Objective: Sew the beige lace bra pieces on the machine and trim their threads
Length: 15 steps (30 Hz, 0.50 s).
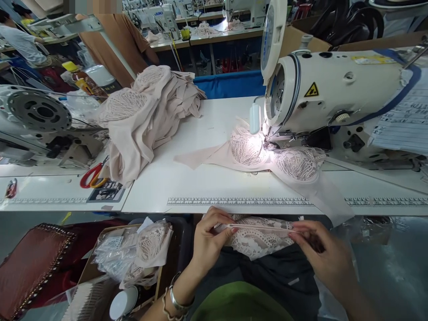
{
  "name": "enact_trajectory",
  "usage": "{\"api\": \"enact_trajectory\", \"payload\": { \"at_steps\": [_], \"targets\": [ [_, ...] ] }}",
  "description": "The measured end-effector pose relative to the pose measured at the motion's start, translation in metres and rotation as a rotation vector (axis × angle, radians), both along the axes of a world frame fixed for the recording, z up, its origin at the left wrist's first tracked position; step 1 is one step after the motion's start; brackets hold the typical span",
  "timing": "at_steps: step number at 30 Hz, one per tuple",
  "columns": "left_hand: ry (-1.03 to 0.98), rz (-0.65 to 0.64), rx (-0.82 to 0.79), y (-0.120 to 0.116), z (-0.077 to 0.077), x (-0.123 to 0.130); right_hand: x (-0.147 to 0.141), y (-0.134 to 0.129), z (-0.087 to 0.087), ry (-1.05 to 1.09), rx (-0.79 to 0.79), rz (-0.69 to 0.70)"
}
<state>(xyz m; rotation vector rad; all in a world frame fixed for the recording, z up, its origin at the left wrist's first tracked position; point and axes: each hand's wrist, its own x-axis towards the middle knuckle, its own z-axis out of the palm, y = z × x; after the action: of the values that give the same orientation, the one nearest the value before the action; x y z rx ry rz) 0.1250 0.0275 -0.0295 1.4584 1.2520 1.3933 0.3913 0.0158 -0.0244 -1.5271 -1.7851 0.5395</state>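
Note:
Over my lap, my left hand (214, 236) and my right hand (317, 245) each pinch one end of a thin pale pink strip (264, 227), pulled straight between them. Behind and below the strip lies pale pink lace fabric (261, 243); whether the two are joined I cannot tell. Just beyond my hands, on the white table, a pale pink bra with lace cups (297, 165) rests under the lit needle area of a sewing machine (334, 89). One of its wings (327, 196) hangs over the table's front edge.
A heap of pale pink bra pieces (143, 111) covers the table's left part, with red-and-orange scissors (92, 176) beside it. Another machine (40, 120) stands at far left. Below are a box with lace pieces (150, 249) and a brown cushion (30, 267). A person (113, 49) is beyond.

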Motion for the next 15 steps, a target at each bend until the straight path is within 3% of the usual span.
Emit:
{"api": "enact_trajectory", "payload": {
  "at_steps": [4,9,12,15],
  "targets": [
    [-0.015,0.002,-0.024,-0.001,0.000,0.001,0.003,0.008,0.006,0.080,-0.024,0.107],
    [-0.110,-0.057,-0.085,0.000,0.000,-0.004,0.023,0.021,0.020,0.242,-0.240,0.301],
    [-0.094,-0.289,-0.175,0.003,0.008,-0.010,0.027,0.023,0.032,0.327,-0.312,0.421],
    [0.050,-0.594,-0.176,0.004,0.018,-0.005,0.010,0.021,0.042,0.277,-0.328,0.452]
  ]
}}
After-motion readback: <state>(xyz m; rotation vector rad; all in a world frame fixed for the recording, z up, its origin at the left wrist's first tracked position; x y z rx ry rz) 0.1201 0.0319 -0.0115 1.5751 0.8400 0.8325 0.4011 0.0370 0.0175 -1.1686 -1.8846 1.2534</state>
